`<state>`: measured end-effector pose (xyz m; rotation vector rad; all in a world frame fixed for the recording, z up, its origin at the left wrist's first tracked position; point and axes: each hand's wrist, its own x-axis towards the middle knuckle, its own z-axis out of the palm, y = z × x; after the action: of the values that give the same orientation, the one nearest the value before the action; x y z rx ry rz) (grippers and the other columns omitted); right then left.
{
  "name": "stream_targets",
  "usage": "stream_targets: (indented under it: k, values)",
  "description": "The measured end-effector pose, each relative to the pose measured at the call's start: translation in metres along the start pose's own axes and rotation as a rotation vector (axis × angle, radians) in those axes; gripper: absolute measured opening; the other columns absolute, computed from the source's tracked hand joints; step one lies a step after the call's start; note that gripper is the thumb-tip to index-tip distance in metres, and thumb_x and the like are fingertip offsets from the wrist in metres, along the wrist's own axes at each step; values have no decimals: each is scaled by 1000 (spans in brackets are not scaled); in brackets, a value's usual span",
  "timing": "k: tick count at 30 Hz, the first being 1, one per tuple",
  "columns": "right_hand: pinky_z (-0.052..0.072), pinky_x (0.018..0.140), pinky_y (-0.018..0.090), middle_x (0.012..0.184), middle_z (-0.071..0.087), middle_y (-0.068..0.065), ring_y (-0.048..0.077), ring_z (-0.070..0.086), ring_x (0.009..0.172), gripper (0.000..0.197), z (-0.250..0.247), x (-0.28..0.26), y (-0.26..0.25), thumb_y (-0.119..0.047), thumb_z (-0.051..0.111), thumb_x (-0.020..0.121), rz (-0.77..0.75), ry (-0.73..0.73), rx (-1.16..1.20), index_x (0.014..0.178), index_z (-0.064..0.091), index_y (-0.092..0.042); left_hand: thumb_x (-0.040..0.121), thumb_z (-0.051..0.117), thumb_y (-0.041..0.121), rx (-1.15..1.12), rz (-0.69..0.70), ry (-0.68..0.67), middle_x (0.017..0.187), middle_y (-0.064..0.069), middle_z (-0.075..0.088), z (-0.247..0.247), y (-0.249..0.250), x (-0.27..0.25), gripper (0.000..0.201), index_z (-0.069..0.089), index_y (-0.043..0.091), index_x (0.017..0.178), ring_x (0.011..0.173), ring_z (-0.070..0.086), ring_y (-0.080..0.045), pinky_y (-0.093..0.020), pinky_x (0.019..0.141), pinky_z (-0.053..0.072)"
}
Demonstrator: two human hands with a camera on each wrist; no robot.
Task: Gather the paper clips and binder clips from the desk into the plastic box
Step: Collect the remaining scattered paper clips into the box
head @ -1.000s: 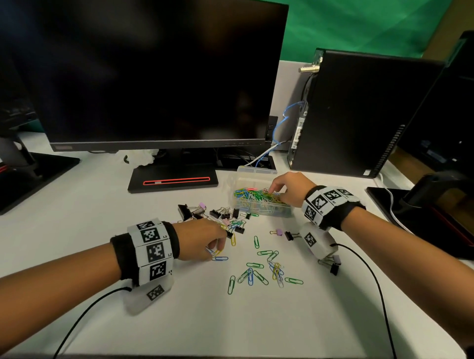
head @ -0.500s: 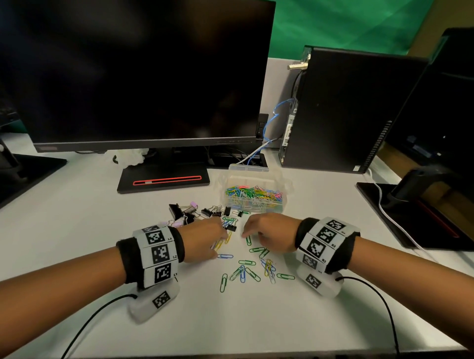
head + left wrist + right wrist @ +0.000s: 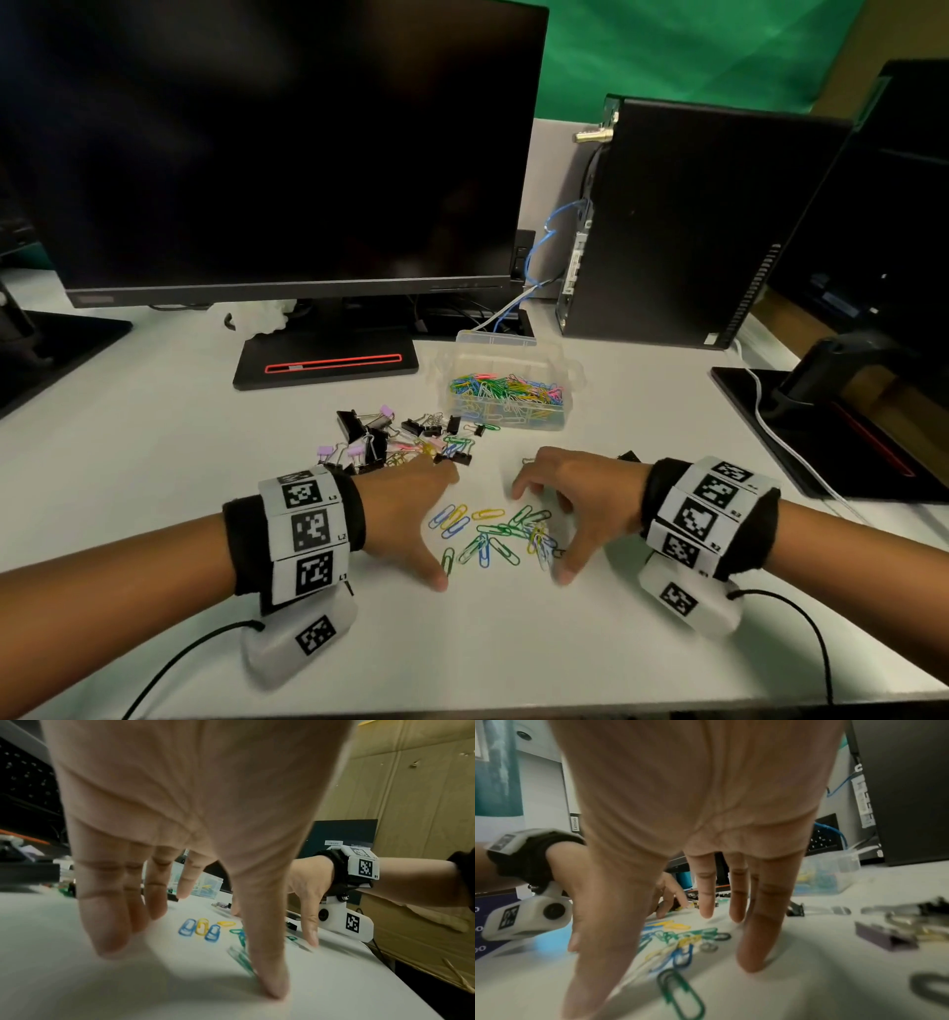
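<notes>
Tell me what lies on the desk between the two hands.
In the head view, a loose cluster of coloured paper clips lies on the white desk between the left hand and right hand, both spread open around it.

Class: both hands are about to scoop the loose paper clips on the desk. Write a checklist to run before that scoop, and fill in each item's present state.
1. Left hand free, fingers spread: ok.
2. Right hand free, fingers spread: ok.
3. Loose paper clips lie between both hands: ok.
4. Plastic box open, in view beyond the hands: ok.
5. Binder clips gathered: not ok, on the desk.
6. Room left in the box: cannot tell.
</notes>
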<state>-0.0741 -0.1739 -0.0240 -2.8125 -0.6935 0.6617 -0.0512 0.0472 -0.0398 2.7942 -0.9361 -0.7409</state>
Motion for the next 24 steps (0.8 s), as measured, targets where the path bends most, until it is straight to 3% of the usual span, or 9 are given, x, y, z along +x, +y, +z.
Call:
stream_targets:
  k: [3, 6, 10, 13, 15, 17, 19, 21, 24]
  values:
    - [32, 55, -2, 111, 42, -1, -8, 35, 65, 74, 5, 1, -1, -26, 86, 61, 22, 19, 67, 125, 48, -21, 72, 75, 43, -58, -11, -18, 110, 1, 41, 0, 8, 0, 77, 34, 18, 132, 88, 43, -11, -24, 83, 40]
    - [35, 56, -1, 104, 44, -3, -7, 40, 62, 65, 8, 5, -3, -23, 85, 63, 39, 60, 161, 120, 54, -22, 74, 75, 35, -139, 27, 28, 104, 4, 44, 4, 16, 7, 63, 42, 18, 126, 70, 38, -1, -20, 68, 35]
    - [46, 70, 19, 99, 49, -5, -1, 47, 60, 54, 9, 14, -5, -22, 84, 64, 44, 76, 228, 112, 61, -21, 75, 75, 28, -161, 67, 84, 114, -3, 58, 7, 23, 18, 52, 52, 15, 120, 67, 42, 0, -17, 63, 35]
    - [41, 59, 8, 93, 54, -6, -2, 48, 59, 43, 11, 20, -6, -21, 83, 65, 48, 84, 239, 104, 65, -16, 76, 75, 24, -187, 86, 102, 114, -4, 62, 6, 28, 24, 46, 57, 14, 117, 78, 48, -8, -2, 51, 30]
    - [37, 51, 2, 83, 59, -6, 1, 50, 58, 35, 11, 22, -6, -18, 82, 67, 65, 83, 265, 97, 67, -13, 77, 73, 20, -214, 87, 105, 101, -3, 67, 6, 30, 26, 38, 61, 11, 111, 72, 50, -10, -3, 52, 30]
    - [38, 50, 2, 63, 61, -11, 5, 55, 55, 23, 12, 24, -5, -15, 81, 69, 72, 68, 290, 87, 67, -14, 78, 71, 17, -224, 86, 104, 72, 6, 63, 5, 33, 28, 27, 64, 7, 102, 58, 51, -4, -10, 57, 35]
    - [42, 53, 6, 43, 58, -15, 5, 57, 50, 16, 11, 25, -5, -16, 79, 70, 67, 46, 292, 77, 65, -20, 80, 69, 15, -204, 84, 97, 60, 10, 59, 4, 34, 29, 18, 66, 7, 95, 51, 50, 4, -13, 59, 38]
    - [44, 55, 9, 38, 55, -19, 2, 56, 47, 14, 11, 26, -4, -19, 78, 72, 67, 33, 278, 76, 65, -19, 83, 65, 16, -160, 85, 76, 73, -5, 71, 3, 36, 28, 16, 67, 6, 95, 60, 59, -1, -19, 64, 42]
    - [43, 56, 9, 37, 54, -21, 3, 56, 48, 14, 10, 27, -3, -21, 76, 75, 64, 31, 252, 82, 68, -12, 87, 59, 16, -71, 78, 48, 94, -15, 73, 0, 39, 26, 19, 66, 4, 99, 91, 65, -23, -23, 73, 41]
